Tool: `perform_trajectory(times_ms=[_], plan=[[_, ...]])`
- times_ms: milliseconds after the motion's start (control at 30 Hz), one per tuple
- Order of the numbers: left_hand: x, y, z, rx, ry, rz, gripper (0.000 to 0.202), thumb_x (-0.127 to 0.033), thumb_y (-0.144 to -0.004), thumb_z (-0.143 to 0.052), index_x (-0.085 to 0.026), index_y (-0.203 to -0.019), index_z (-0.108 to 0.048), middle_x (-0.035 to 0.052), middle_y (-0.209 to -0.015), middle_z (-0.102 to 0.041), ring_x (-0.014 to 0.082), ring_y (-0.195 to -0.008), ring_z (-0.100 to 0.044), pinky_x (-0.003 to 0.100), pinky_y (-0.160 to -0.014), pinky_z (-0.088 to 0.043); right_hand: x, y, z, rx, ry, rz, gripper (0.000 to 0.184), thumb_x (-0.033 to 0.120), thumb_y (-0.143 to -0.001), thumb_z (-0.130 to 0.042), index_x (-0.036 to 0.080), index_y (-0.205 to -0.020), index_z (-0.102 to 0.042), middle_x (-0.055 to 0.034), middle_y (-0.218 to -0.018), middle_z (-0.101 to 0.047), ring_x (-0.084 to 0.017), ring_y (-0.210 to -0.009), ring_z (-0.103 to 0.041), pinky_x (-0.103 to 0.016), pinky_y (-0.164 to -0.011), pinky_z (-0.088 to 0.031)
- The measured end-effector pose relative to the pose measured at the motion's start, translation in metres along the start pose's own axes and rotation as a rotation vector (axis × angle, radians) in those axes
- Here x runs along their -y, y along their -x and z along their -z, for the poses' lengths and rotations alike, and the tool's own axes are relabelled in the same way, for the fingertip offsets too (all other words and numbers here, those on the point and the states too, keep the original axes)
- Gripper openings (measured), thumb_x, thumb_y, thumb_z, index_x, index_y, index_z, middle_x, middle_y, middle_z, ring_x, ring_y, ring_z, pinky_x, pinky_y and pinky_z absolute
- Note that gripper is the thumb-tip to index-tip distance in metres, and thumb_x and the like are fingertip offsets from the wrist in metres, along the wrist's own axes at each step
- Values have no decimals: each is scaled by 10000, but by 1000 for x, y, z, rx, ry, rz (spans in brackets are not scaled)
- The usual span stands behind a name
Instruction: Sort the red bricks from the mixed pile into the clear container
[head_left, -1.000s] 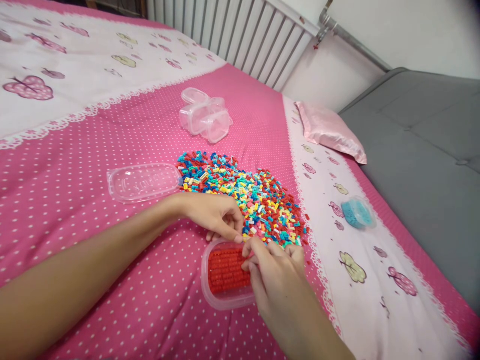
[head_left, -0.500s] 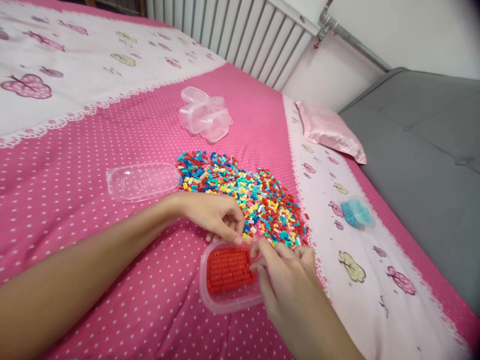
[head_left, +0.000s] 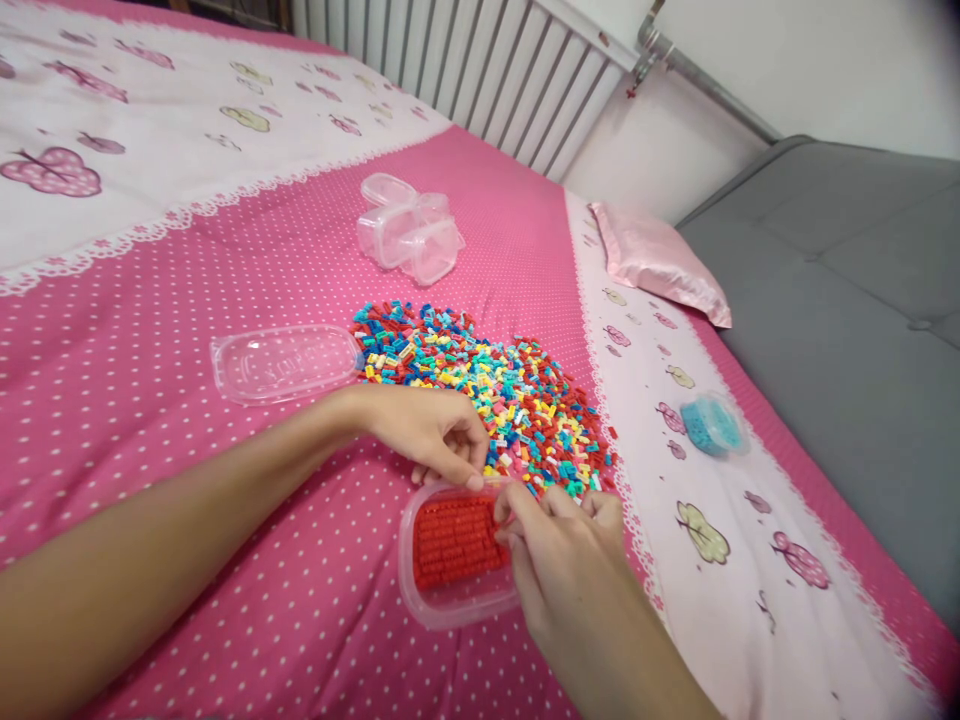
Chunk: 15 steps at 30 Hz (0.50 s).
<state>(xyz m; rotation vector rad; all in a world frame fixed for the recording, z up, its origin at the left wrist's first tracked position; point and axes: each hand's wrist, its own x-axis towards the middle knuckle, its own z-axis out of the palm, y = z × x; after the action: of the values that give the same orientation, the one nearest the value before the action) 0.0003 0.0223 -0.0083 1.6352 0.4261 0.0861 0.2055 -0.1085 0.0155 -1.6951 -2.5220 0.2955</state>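
A clear plastic container (head_left: 409, 560) sits on the bedspread, with rows of red toy building bricks (head_left: 457, 545) packed inside it. My left hand (head_left: 439, 435) is closed at the container's far rim, thumb on the edge and fingers curled. Over the container's right part, my right hand (head_left: 562, 545) pinches a small red brick at the end of the packed rows; the fingers partly hide it. Just beyond both hands spreads a loose pile of multicoloured bricks (head_left: 480, 375).
Left of the pile lies a clear lid (head_left: 289, 365). Several clear containers (head_left: 411, 230) are heaped farther back. A container of blue pieces (head_left: 712, 425) stands at the right, near a pink pillow (head_left: 660, 260) and a grey headboard (head_left: 840, 270). A white radiator (head_left: 480, 70) borders the bed.
My right hand has shifted slightly left over the container, its fingertips closer to the packed red rows. My left hand stays at the rim.
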Motion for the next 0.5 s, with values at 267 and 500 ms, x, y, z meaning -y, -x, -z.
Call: perform_trajectory(times_ms=[267, 500], plan=[[1, 0, 0, 8, -17, -7, 334, -461, -813, -803, -149, -824, -683, -28, -573, -640, 98, -472, -596, 166, -456, -498, -1, 1, 0, -41, -19, 59, 318, 49, -914, -417, 217, -1026, -662, -51, -901, -722, -241, -786, -569, -359, -773, -232], [1, 0, 0, 9, -12, -13, 359, -485, -803, -808, -150, -819, -680, -28, -577, -637, 97, -473, -596, 164, -450, -497, 0, 1, 2, -59, -20, 67, 306, 46, -898, -414, 219, -971, -655, -53, -906, -720, -237, -754, -529, -357, -761, -241]])
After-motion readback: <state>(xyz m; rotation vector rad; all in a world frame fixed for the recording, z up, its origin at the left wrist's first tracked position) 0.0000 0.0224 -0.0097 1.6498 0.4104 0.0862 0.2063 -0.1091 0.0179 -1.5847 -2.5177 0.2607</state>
